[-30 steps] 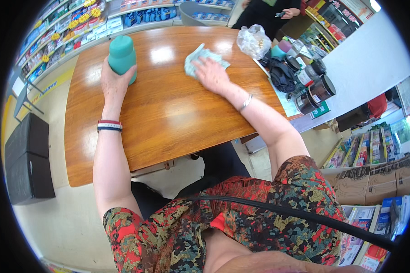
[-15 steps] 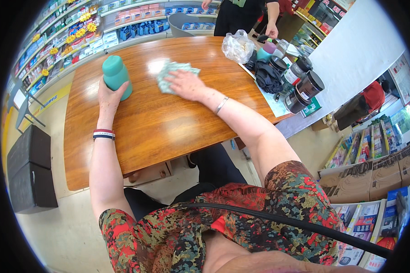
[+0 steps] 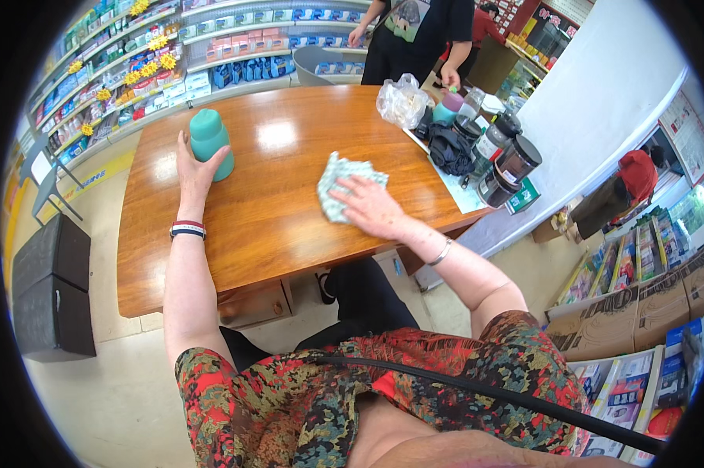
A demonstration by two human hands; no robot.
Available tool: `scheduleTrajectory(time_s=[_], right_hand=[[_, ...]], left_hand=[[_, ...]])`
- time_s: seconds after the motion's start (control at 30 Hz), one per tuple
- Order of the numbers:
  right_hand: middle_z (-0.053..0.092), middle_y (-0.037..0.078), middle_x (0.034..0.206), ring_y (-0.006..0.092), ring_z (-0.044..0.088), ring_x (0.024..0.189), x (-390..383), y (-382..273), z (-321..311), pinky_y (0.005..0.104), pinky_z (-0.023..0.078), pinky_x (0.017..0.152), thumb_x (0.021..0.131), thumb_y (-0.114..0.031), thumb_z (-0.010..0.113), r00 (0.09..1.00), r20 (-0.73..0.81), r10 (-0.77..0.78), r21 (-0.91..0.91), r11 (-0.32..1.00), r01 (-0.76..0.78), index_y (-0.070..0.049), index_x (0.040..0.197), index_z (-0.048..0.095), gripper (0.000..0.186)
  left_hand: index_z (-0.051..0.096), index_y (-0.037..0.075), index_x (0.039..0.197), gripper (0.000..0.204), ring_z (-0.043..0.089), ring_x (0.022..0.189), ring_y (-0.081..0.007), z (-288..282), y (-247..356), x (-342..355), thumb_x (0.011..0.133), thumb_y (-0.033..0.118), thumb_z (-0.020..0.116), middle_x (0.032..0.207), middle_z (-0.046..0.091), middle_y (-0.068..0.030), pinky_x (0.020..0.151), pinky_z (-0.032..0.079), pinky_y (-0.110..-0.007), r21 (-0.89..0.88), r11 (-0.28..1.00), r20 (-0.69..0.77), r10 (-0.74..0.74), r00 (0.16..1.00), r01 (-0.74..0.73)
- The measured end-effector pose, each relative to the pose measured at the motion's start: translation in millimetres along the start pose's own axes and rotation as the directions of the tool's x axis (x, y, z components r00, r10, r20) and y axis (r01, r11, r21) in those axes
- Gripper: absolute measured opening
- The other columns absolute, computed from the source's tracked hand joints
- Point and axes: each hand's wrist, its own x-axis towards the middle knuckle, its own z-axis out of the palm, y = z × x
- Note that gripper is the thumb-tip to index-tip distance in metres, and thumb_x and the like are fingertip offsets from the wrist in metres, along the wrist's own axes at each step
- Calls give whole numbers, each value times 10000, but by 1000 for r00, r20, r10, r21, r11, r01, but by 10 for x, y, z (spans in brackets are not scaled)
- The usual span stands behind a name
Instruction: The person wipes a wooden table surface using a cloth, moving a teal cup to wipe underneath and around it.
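Note:
A teal bottle (image 3: 210, 134) stands upright on the wooden table (image 3: 266, 234), left of its middle. My left hand (image 3: 196, 170) is at the bottle's near side, thumb across its front and fingers spread up along its left. A small gap shows between those fingers and the bottle, so the hand looks open around it. Right of the middle, my right hand (image 3: 370, 207) presses a pale green patterned cloth (image 3: 335, 181) onto the tabletop, fingers laid over it. The cloth is partly bunched, and its near right part is hidden under the hand.
At the table's right end are a clear plastic bag (image 3: 401, 103), a black folded item (image 3: 449, 148), dark-lidded jars (image 3: 517, 160) and a purple-topped bottle (image 3: 449, 105). Another person (image 3: 414, 39) stands beyond, one hand near these. A grey chair (image 3: 313, 66) stands behind the table.
My right hand and the cloth have slid nearer and to the right across the table. My left hand's fingers have loosened from the bottle, which still stands. The view has tilted slightly.

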Motion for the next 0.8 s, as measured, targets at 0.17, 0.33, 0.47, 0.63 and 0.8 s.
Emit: scheduleTrajectory(time_s=[0.17,0.33,0.47,0.63,0.8], right_hand=[[404,98,1431,337,344,1314,366,-258,80,435,260,1101,934,-307,449,994,29,-108,174,980,101,-161,1347,485,439],[385,91,1452,306,320,1342,545,-11,201,414,237,1120,957,-316,404,987,61,-152,217,967,136,-176,1369,467,439],[396,90,1448,306,330,1337,366,399,190,414,245,1118,959,-318,399,995,94,24,182,982,-41,-183,1373,461,440],[412,94,1430,328,356,1314,-156,685,77,423,268,1104,955,-309,416,974,61,218,79,972,-223,-189,1368,463,432],[446,96,1387,345,376,1280,-430,427,-13,442,293,1084,935,-302,457,985,13,171,79,982,-171,-189,1330,500,414]], left_hand=[[348,-74,1366,916,438,1252,-370,-194,132,-70,708,368,807,1360,431,-265,1057,343,-432,102,995,-190,8,982,12],[386,-76,1344,752,434,1261,-369,-583,164,-384,787,284,742,1331,463,-271,1056,340,-429,174,984,-129,67,989,-44],[403,-71,1335,661,457,1251,-345,-907,290,-667,817,213,699,1309,489,-264,1040,359,-414,179,984,-16,24,1000,-21],[430,-30,1328,583,505,1220,-282,-1215,335,-798,836,166,672,1287,536,-200,983,417,-378,127,977,111,-183,977,169],[561,-17,1199,369,616,1054,-227,-911,505,-778,868,128,634,1143,634,-134,886,481,-322,-49,991,324,-100,941,122]])
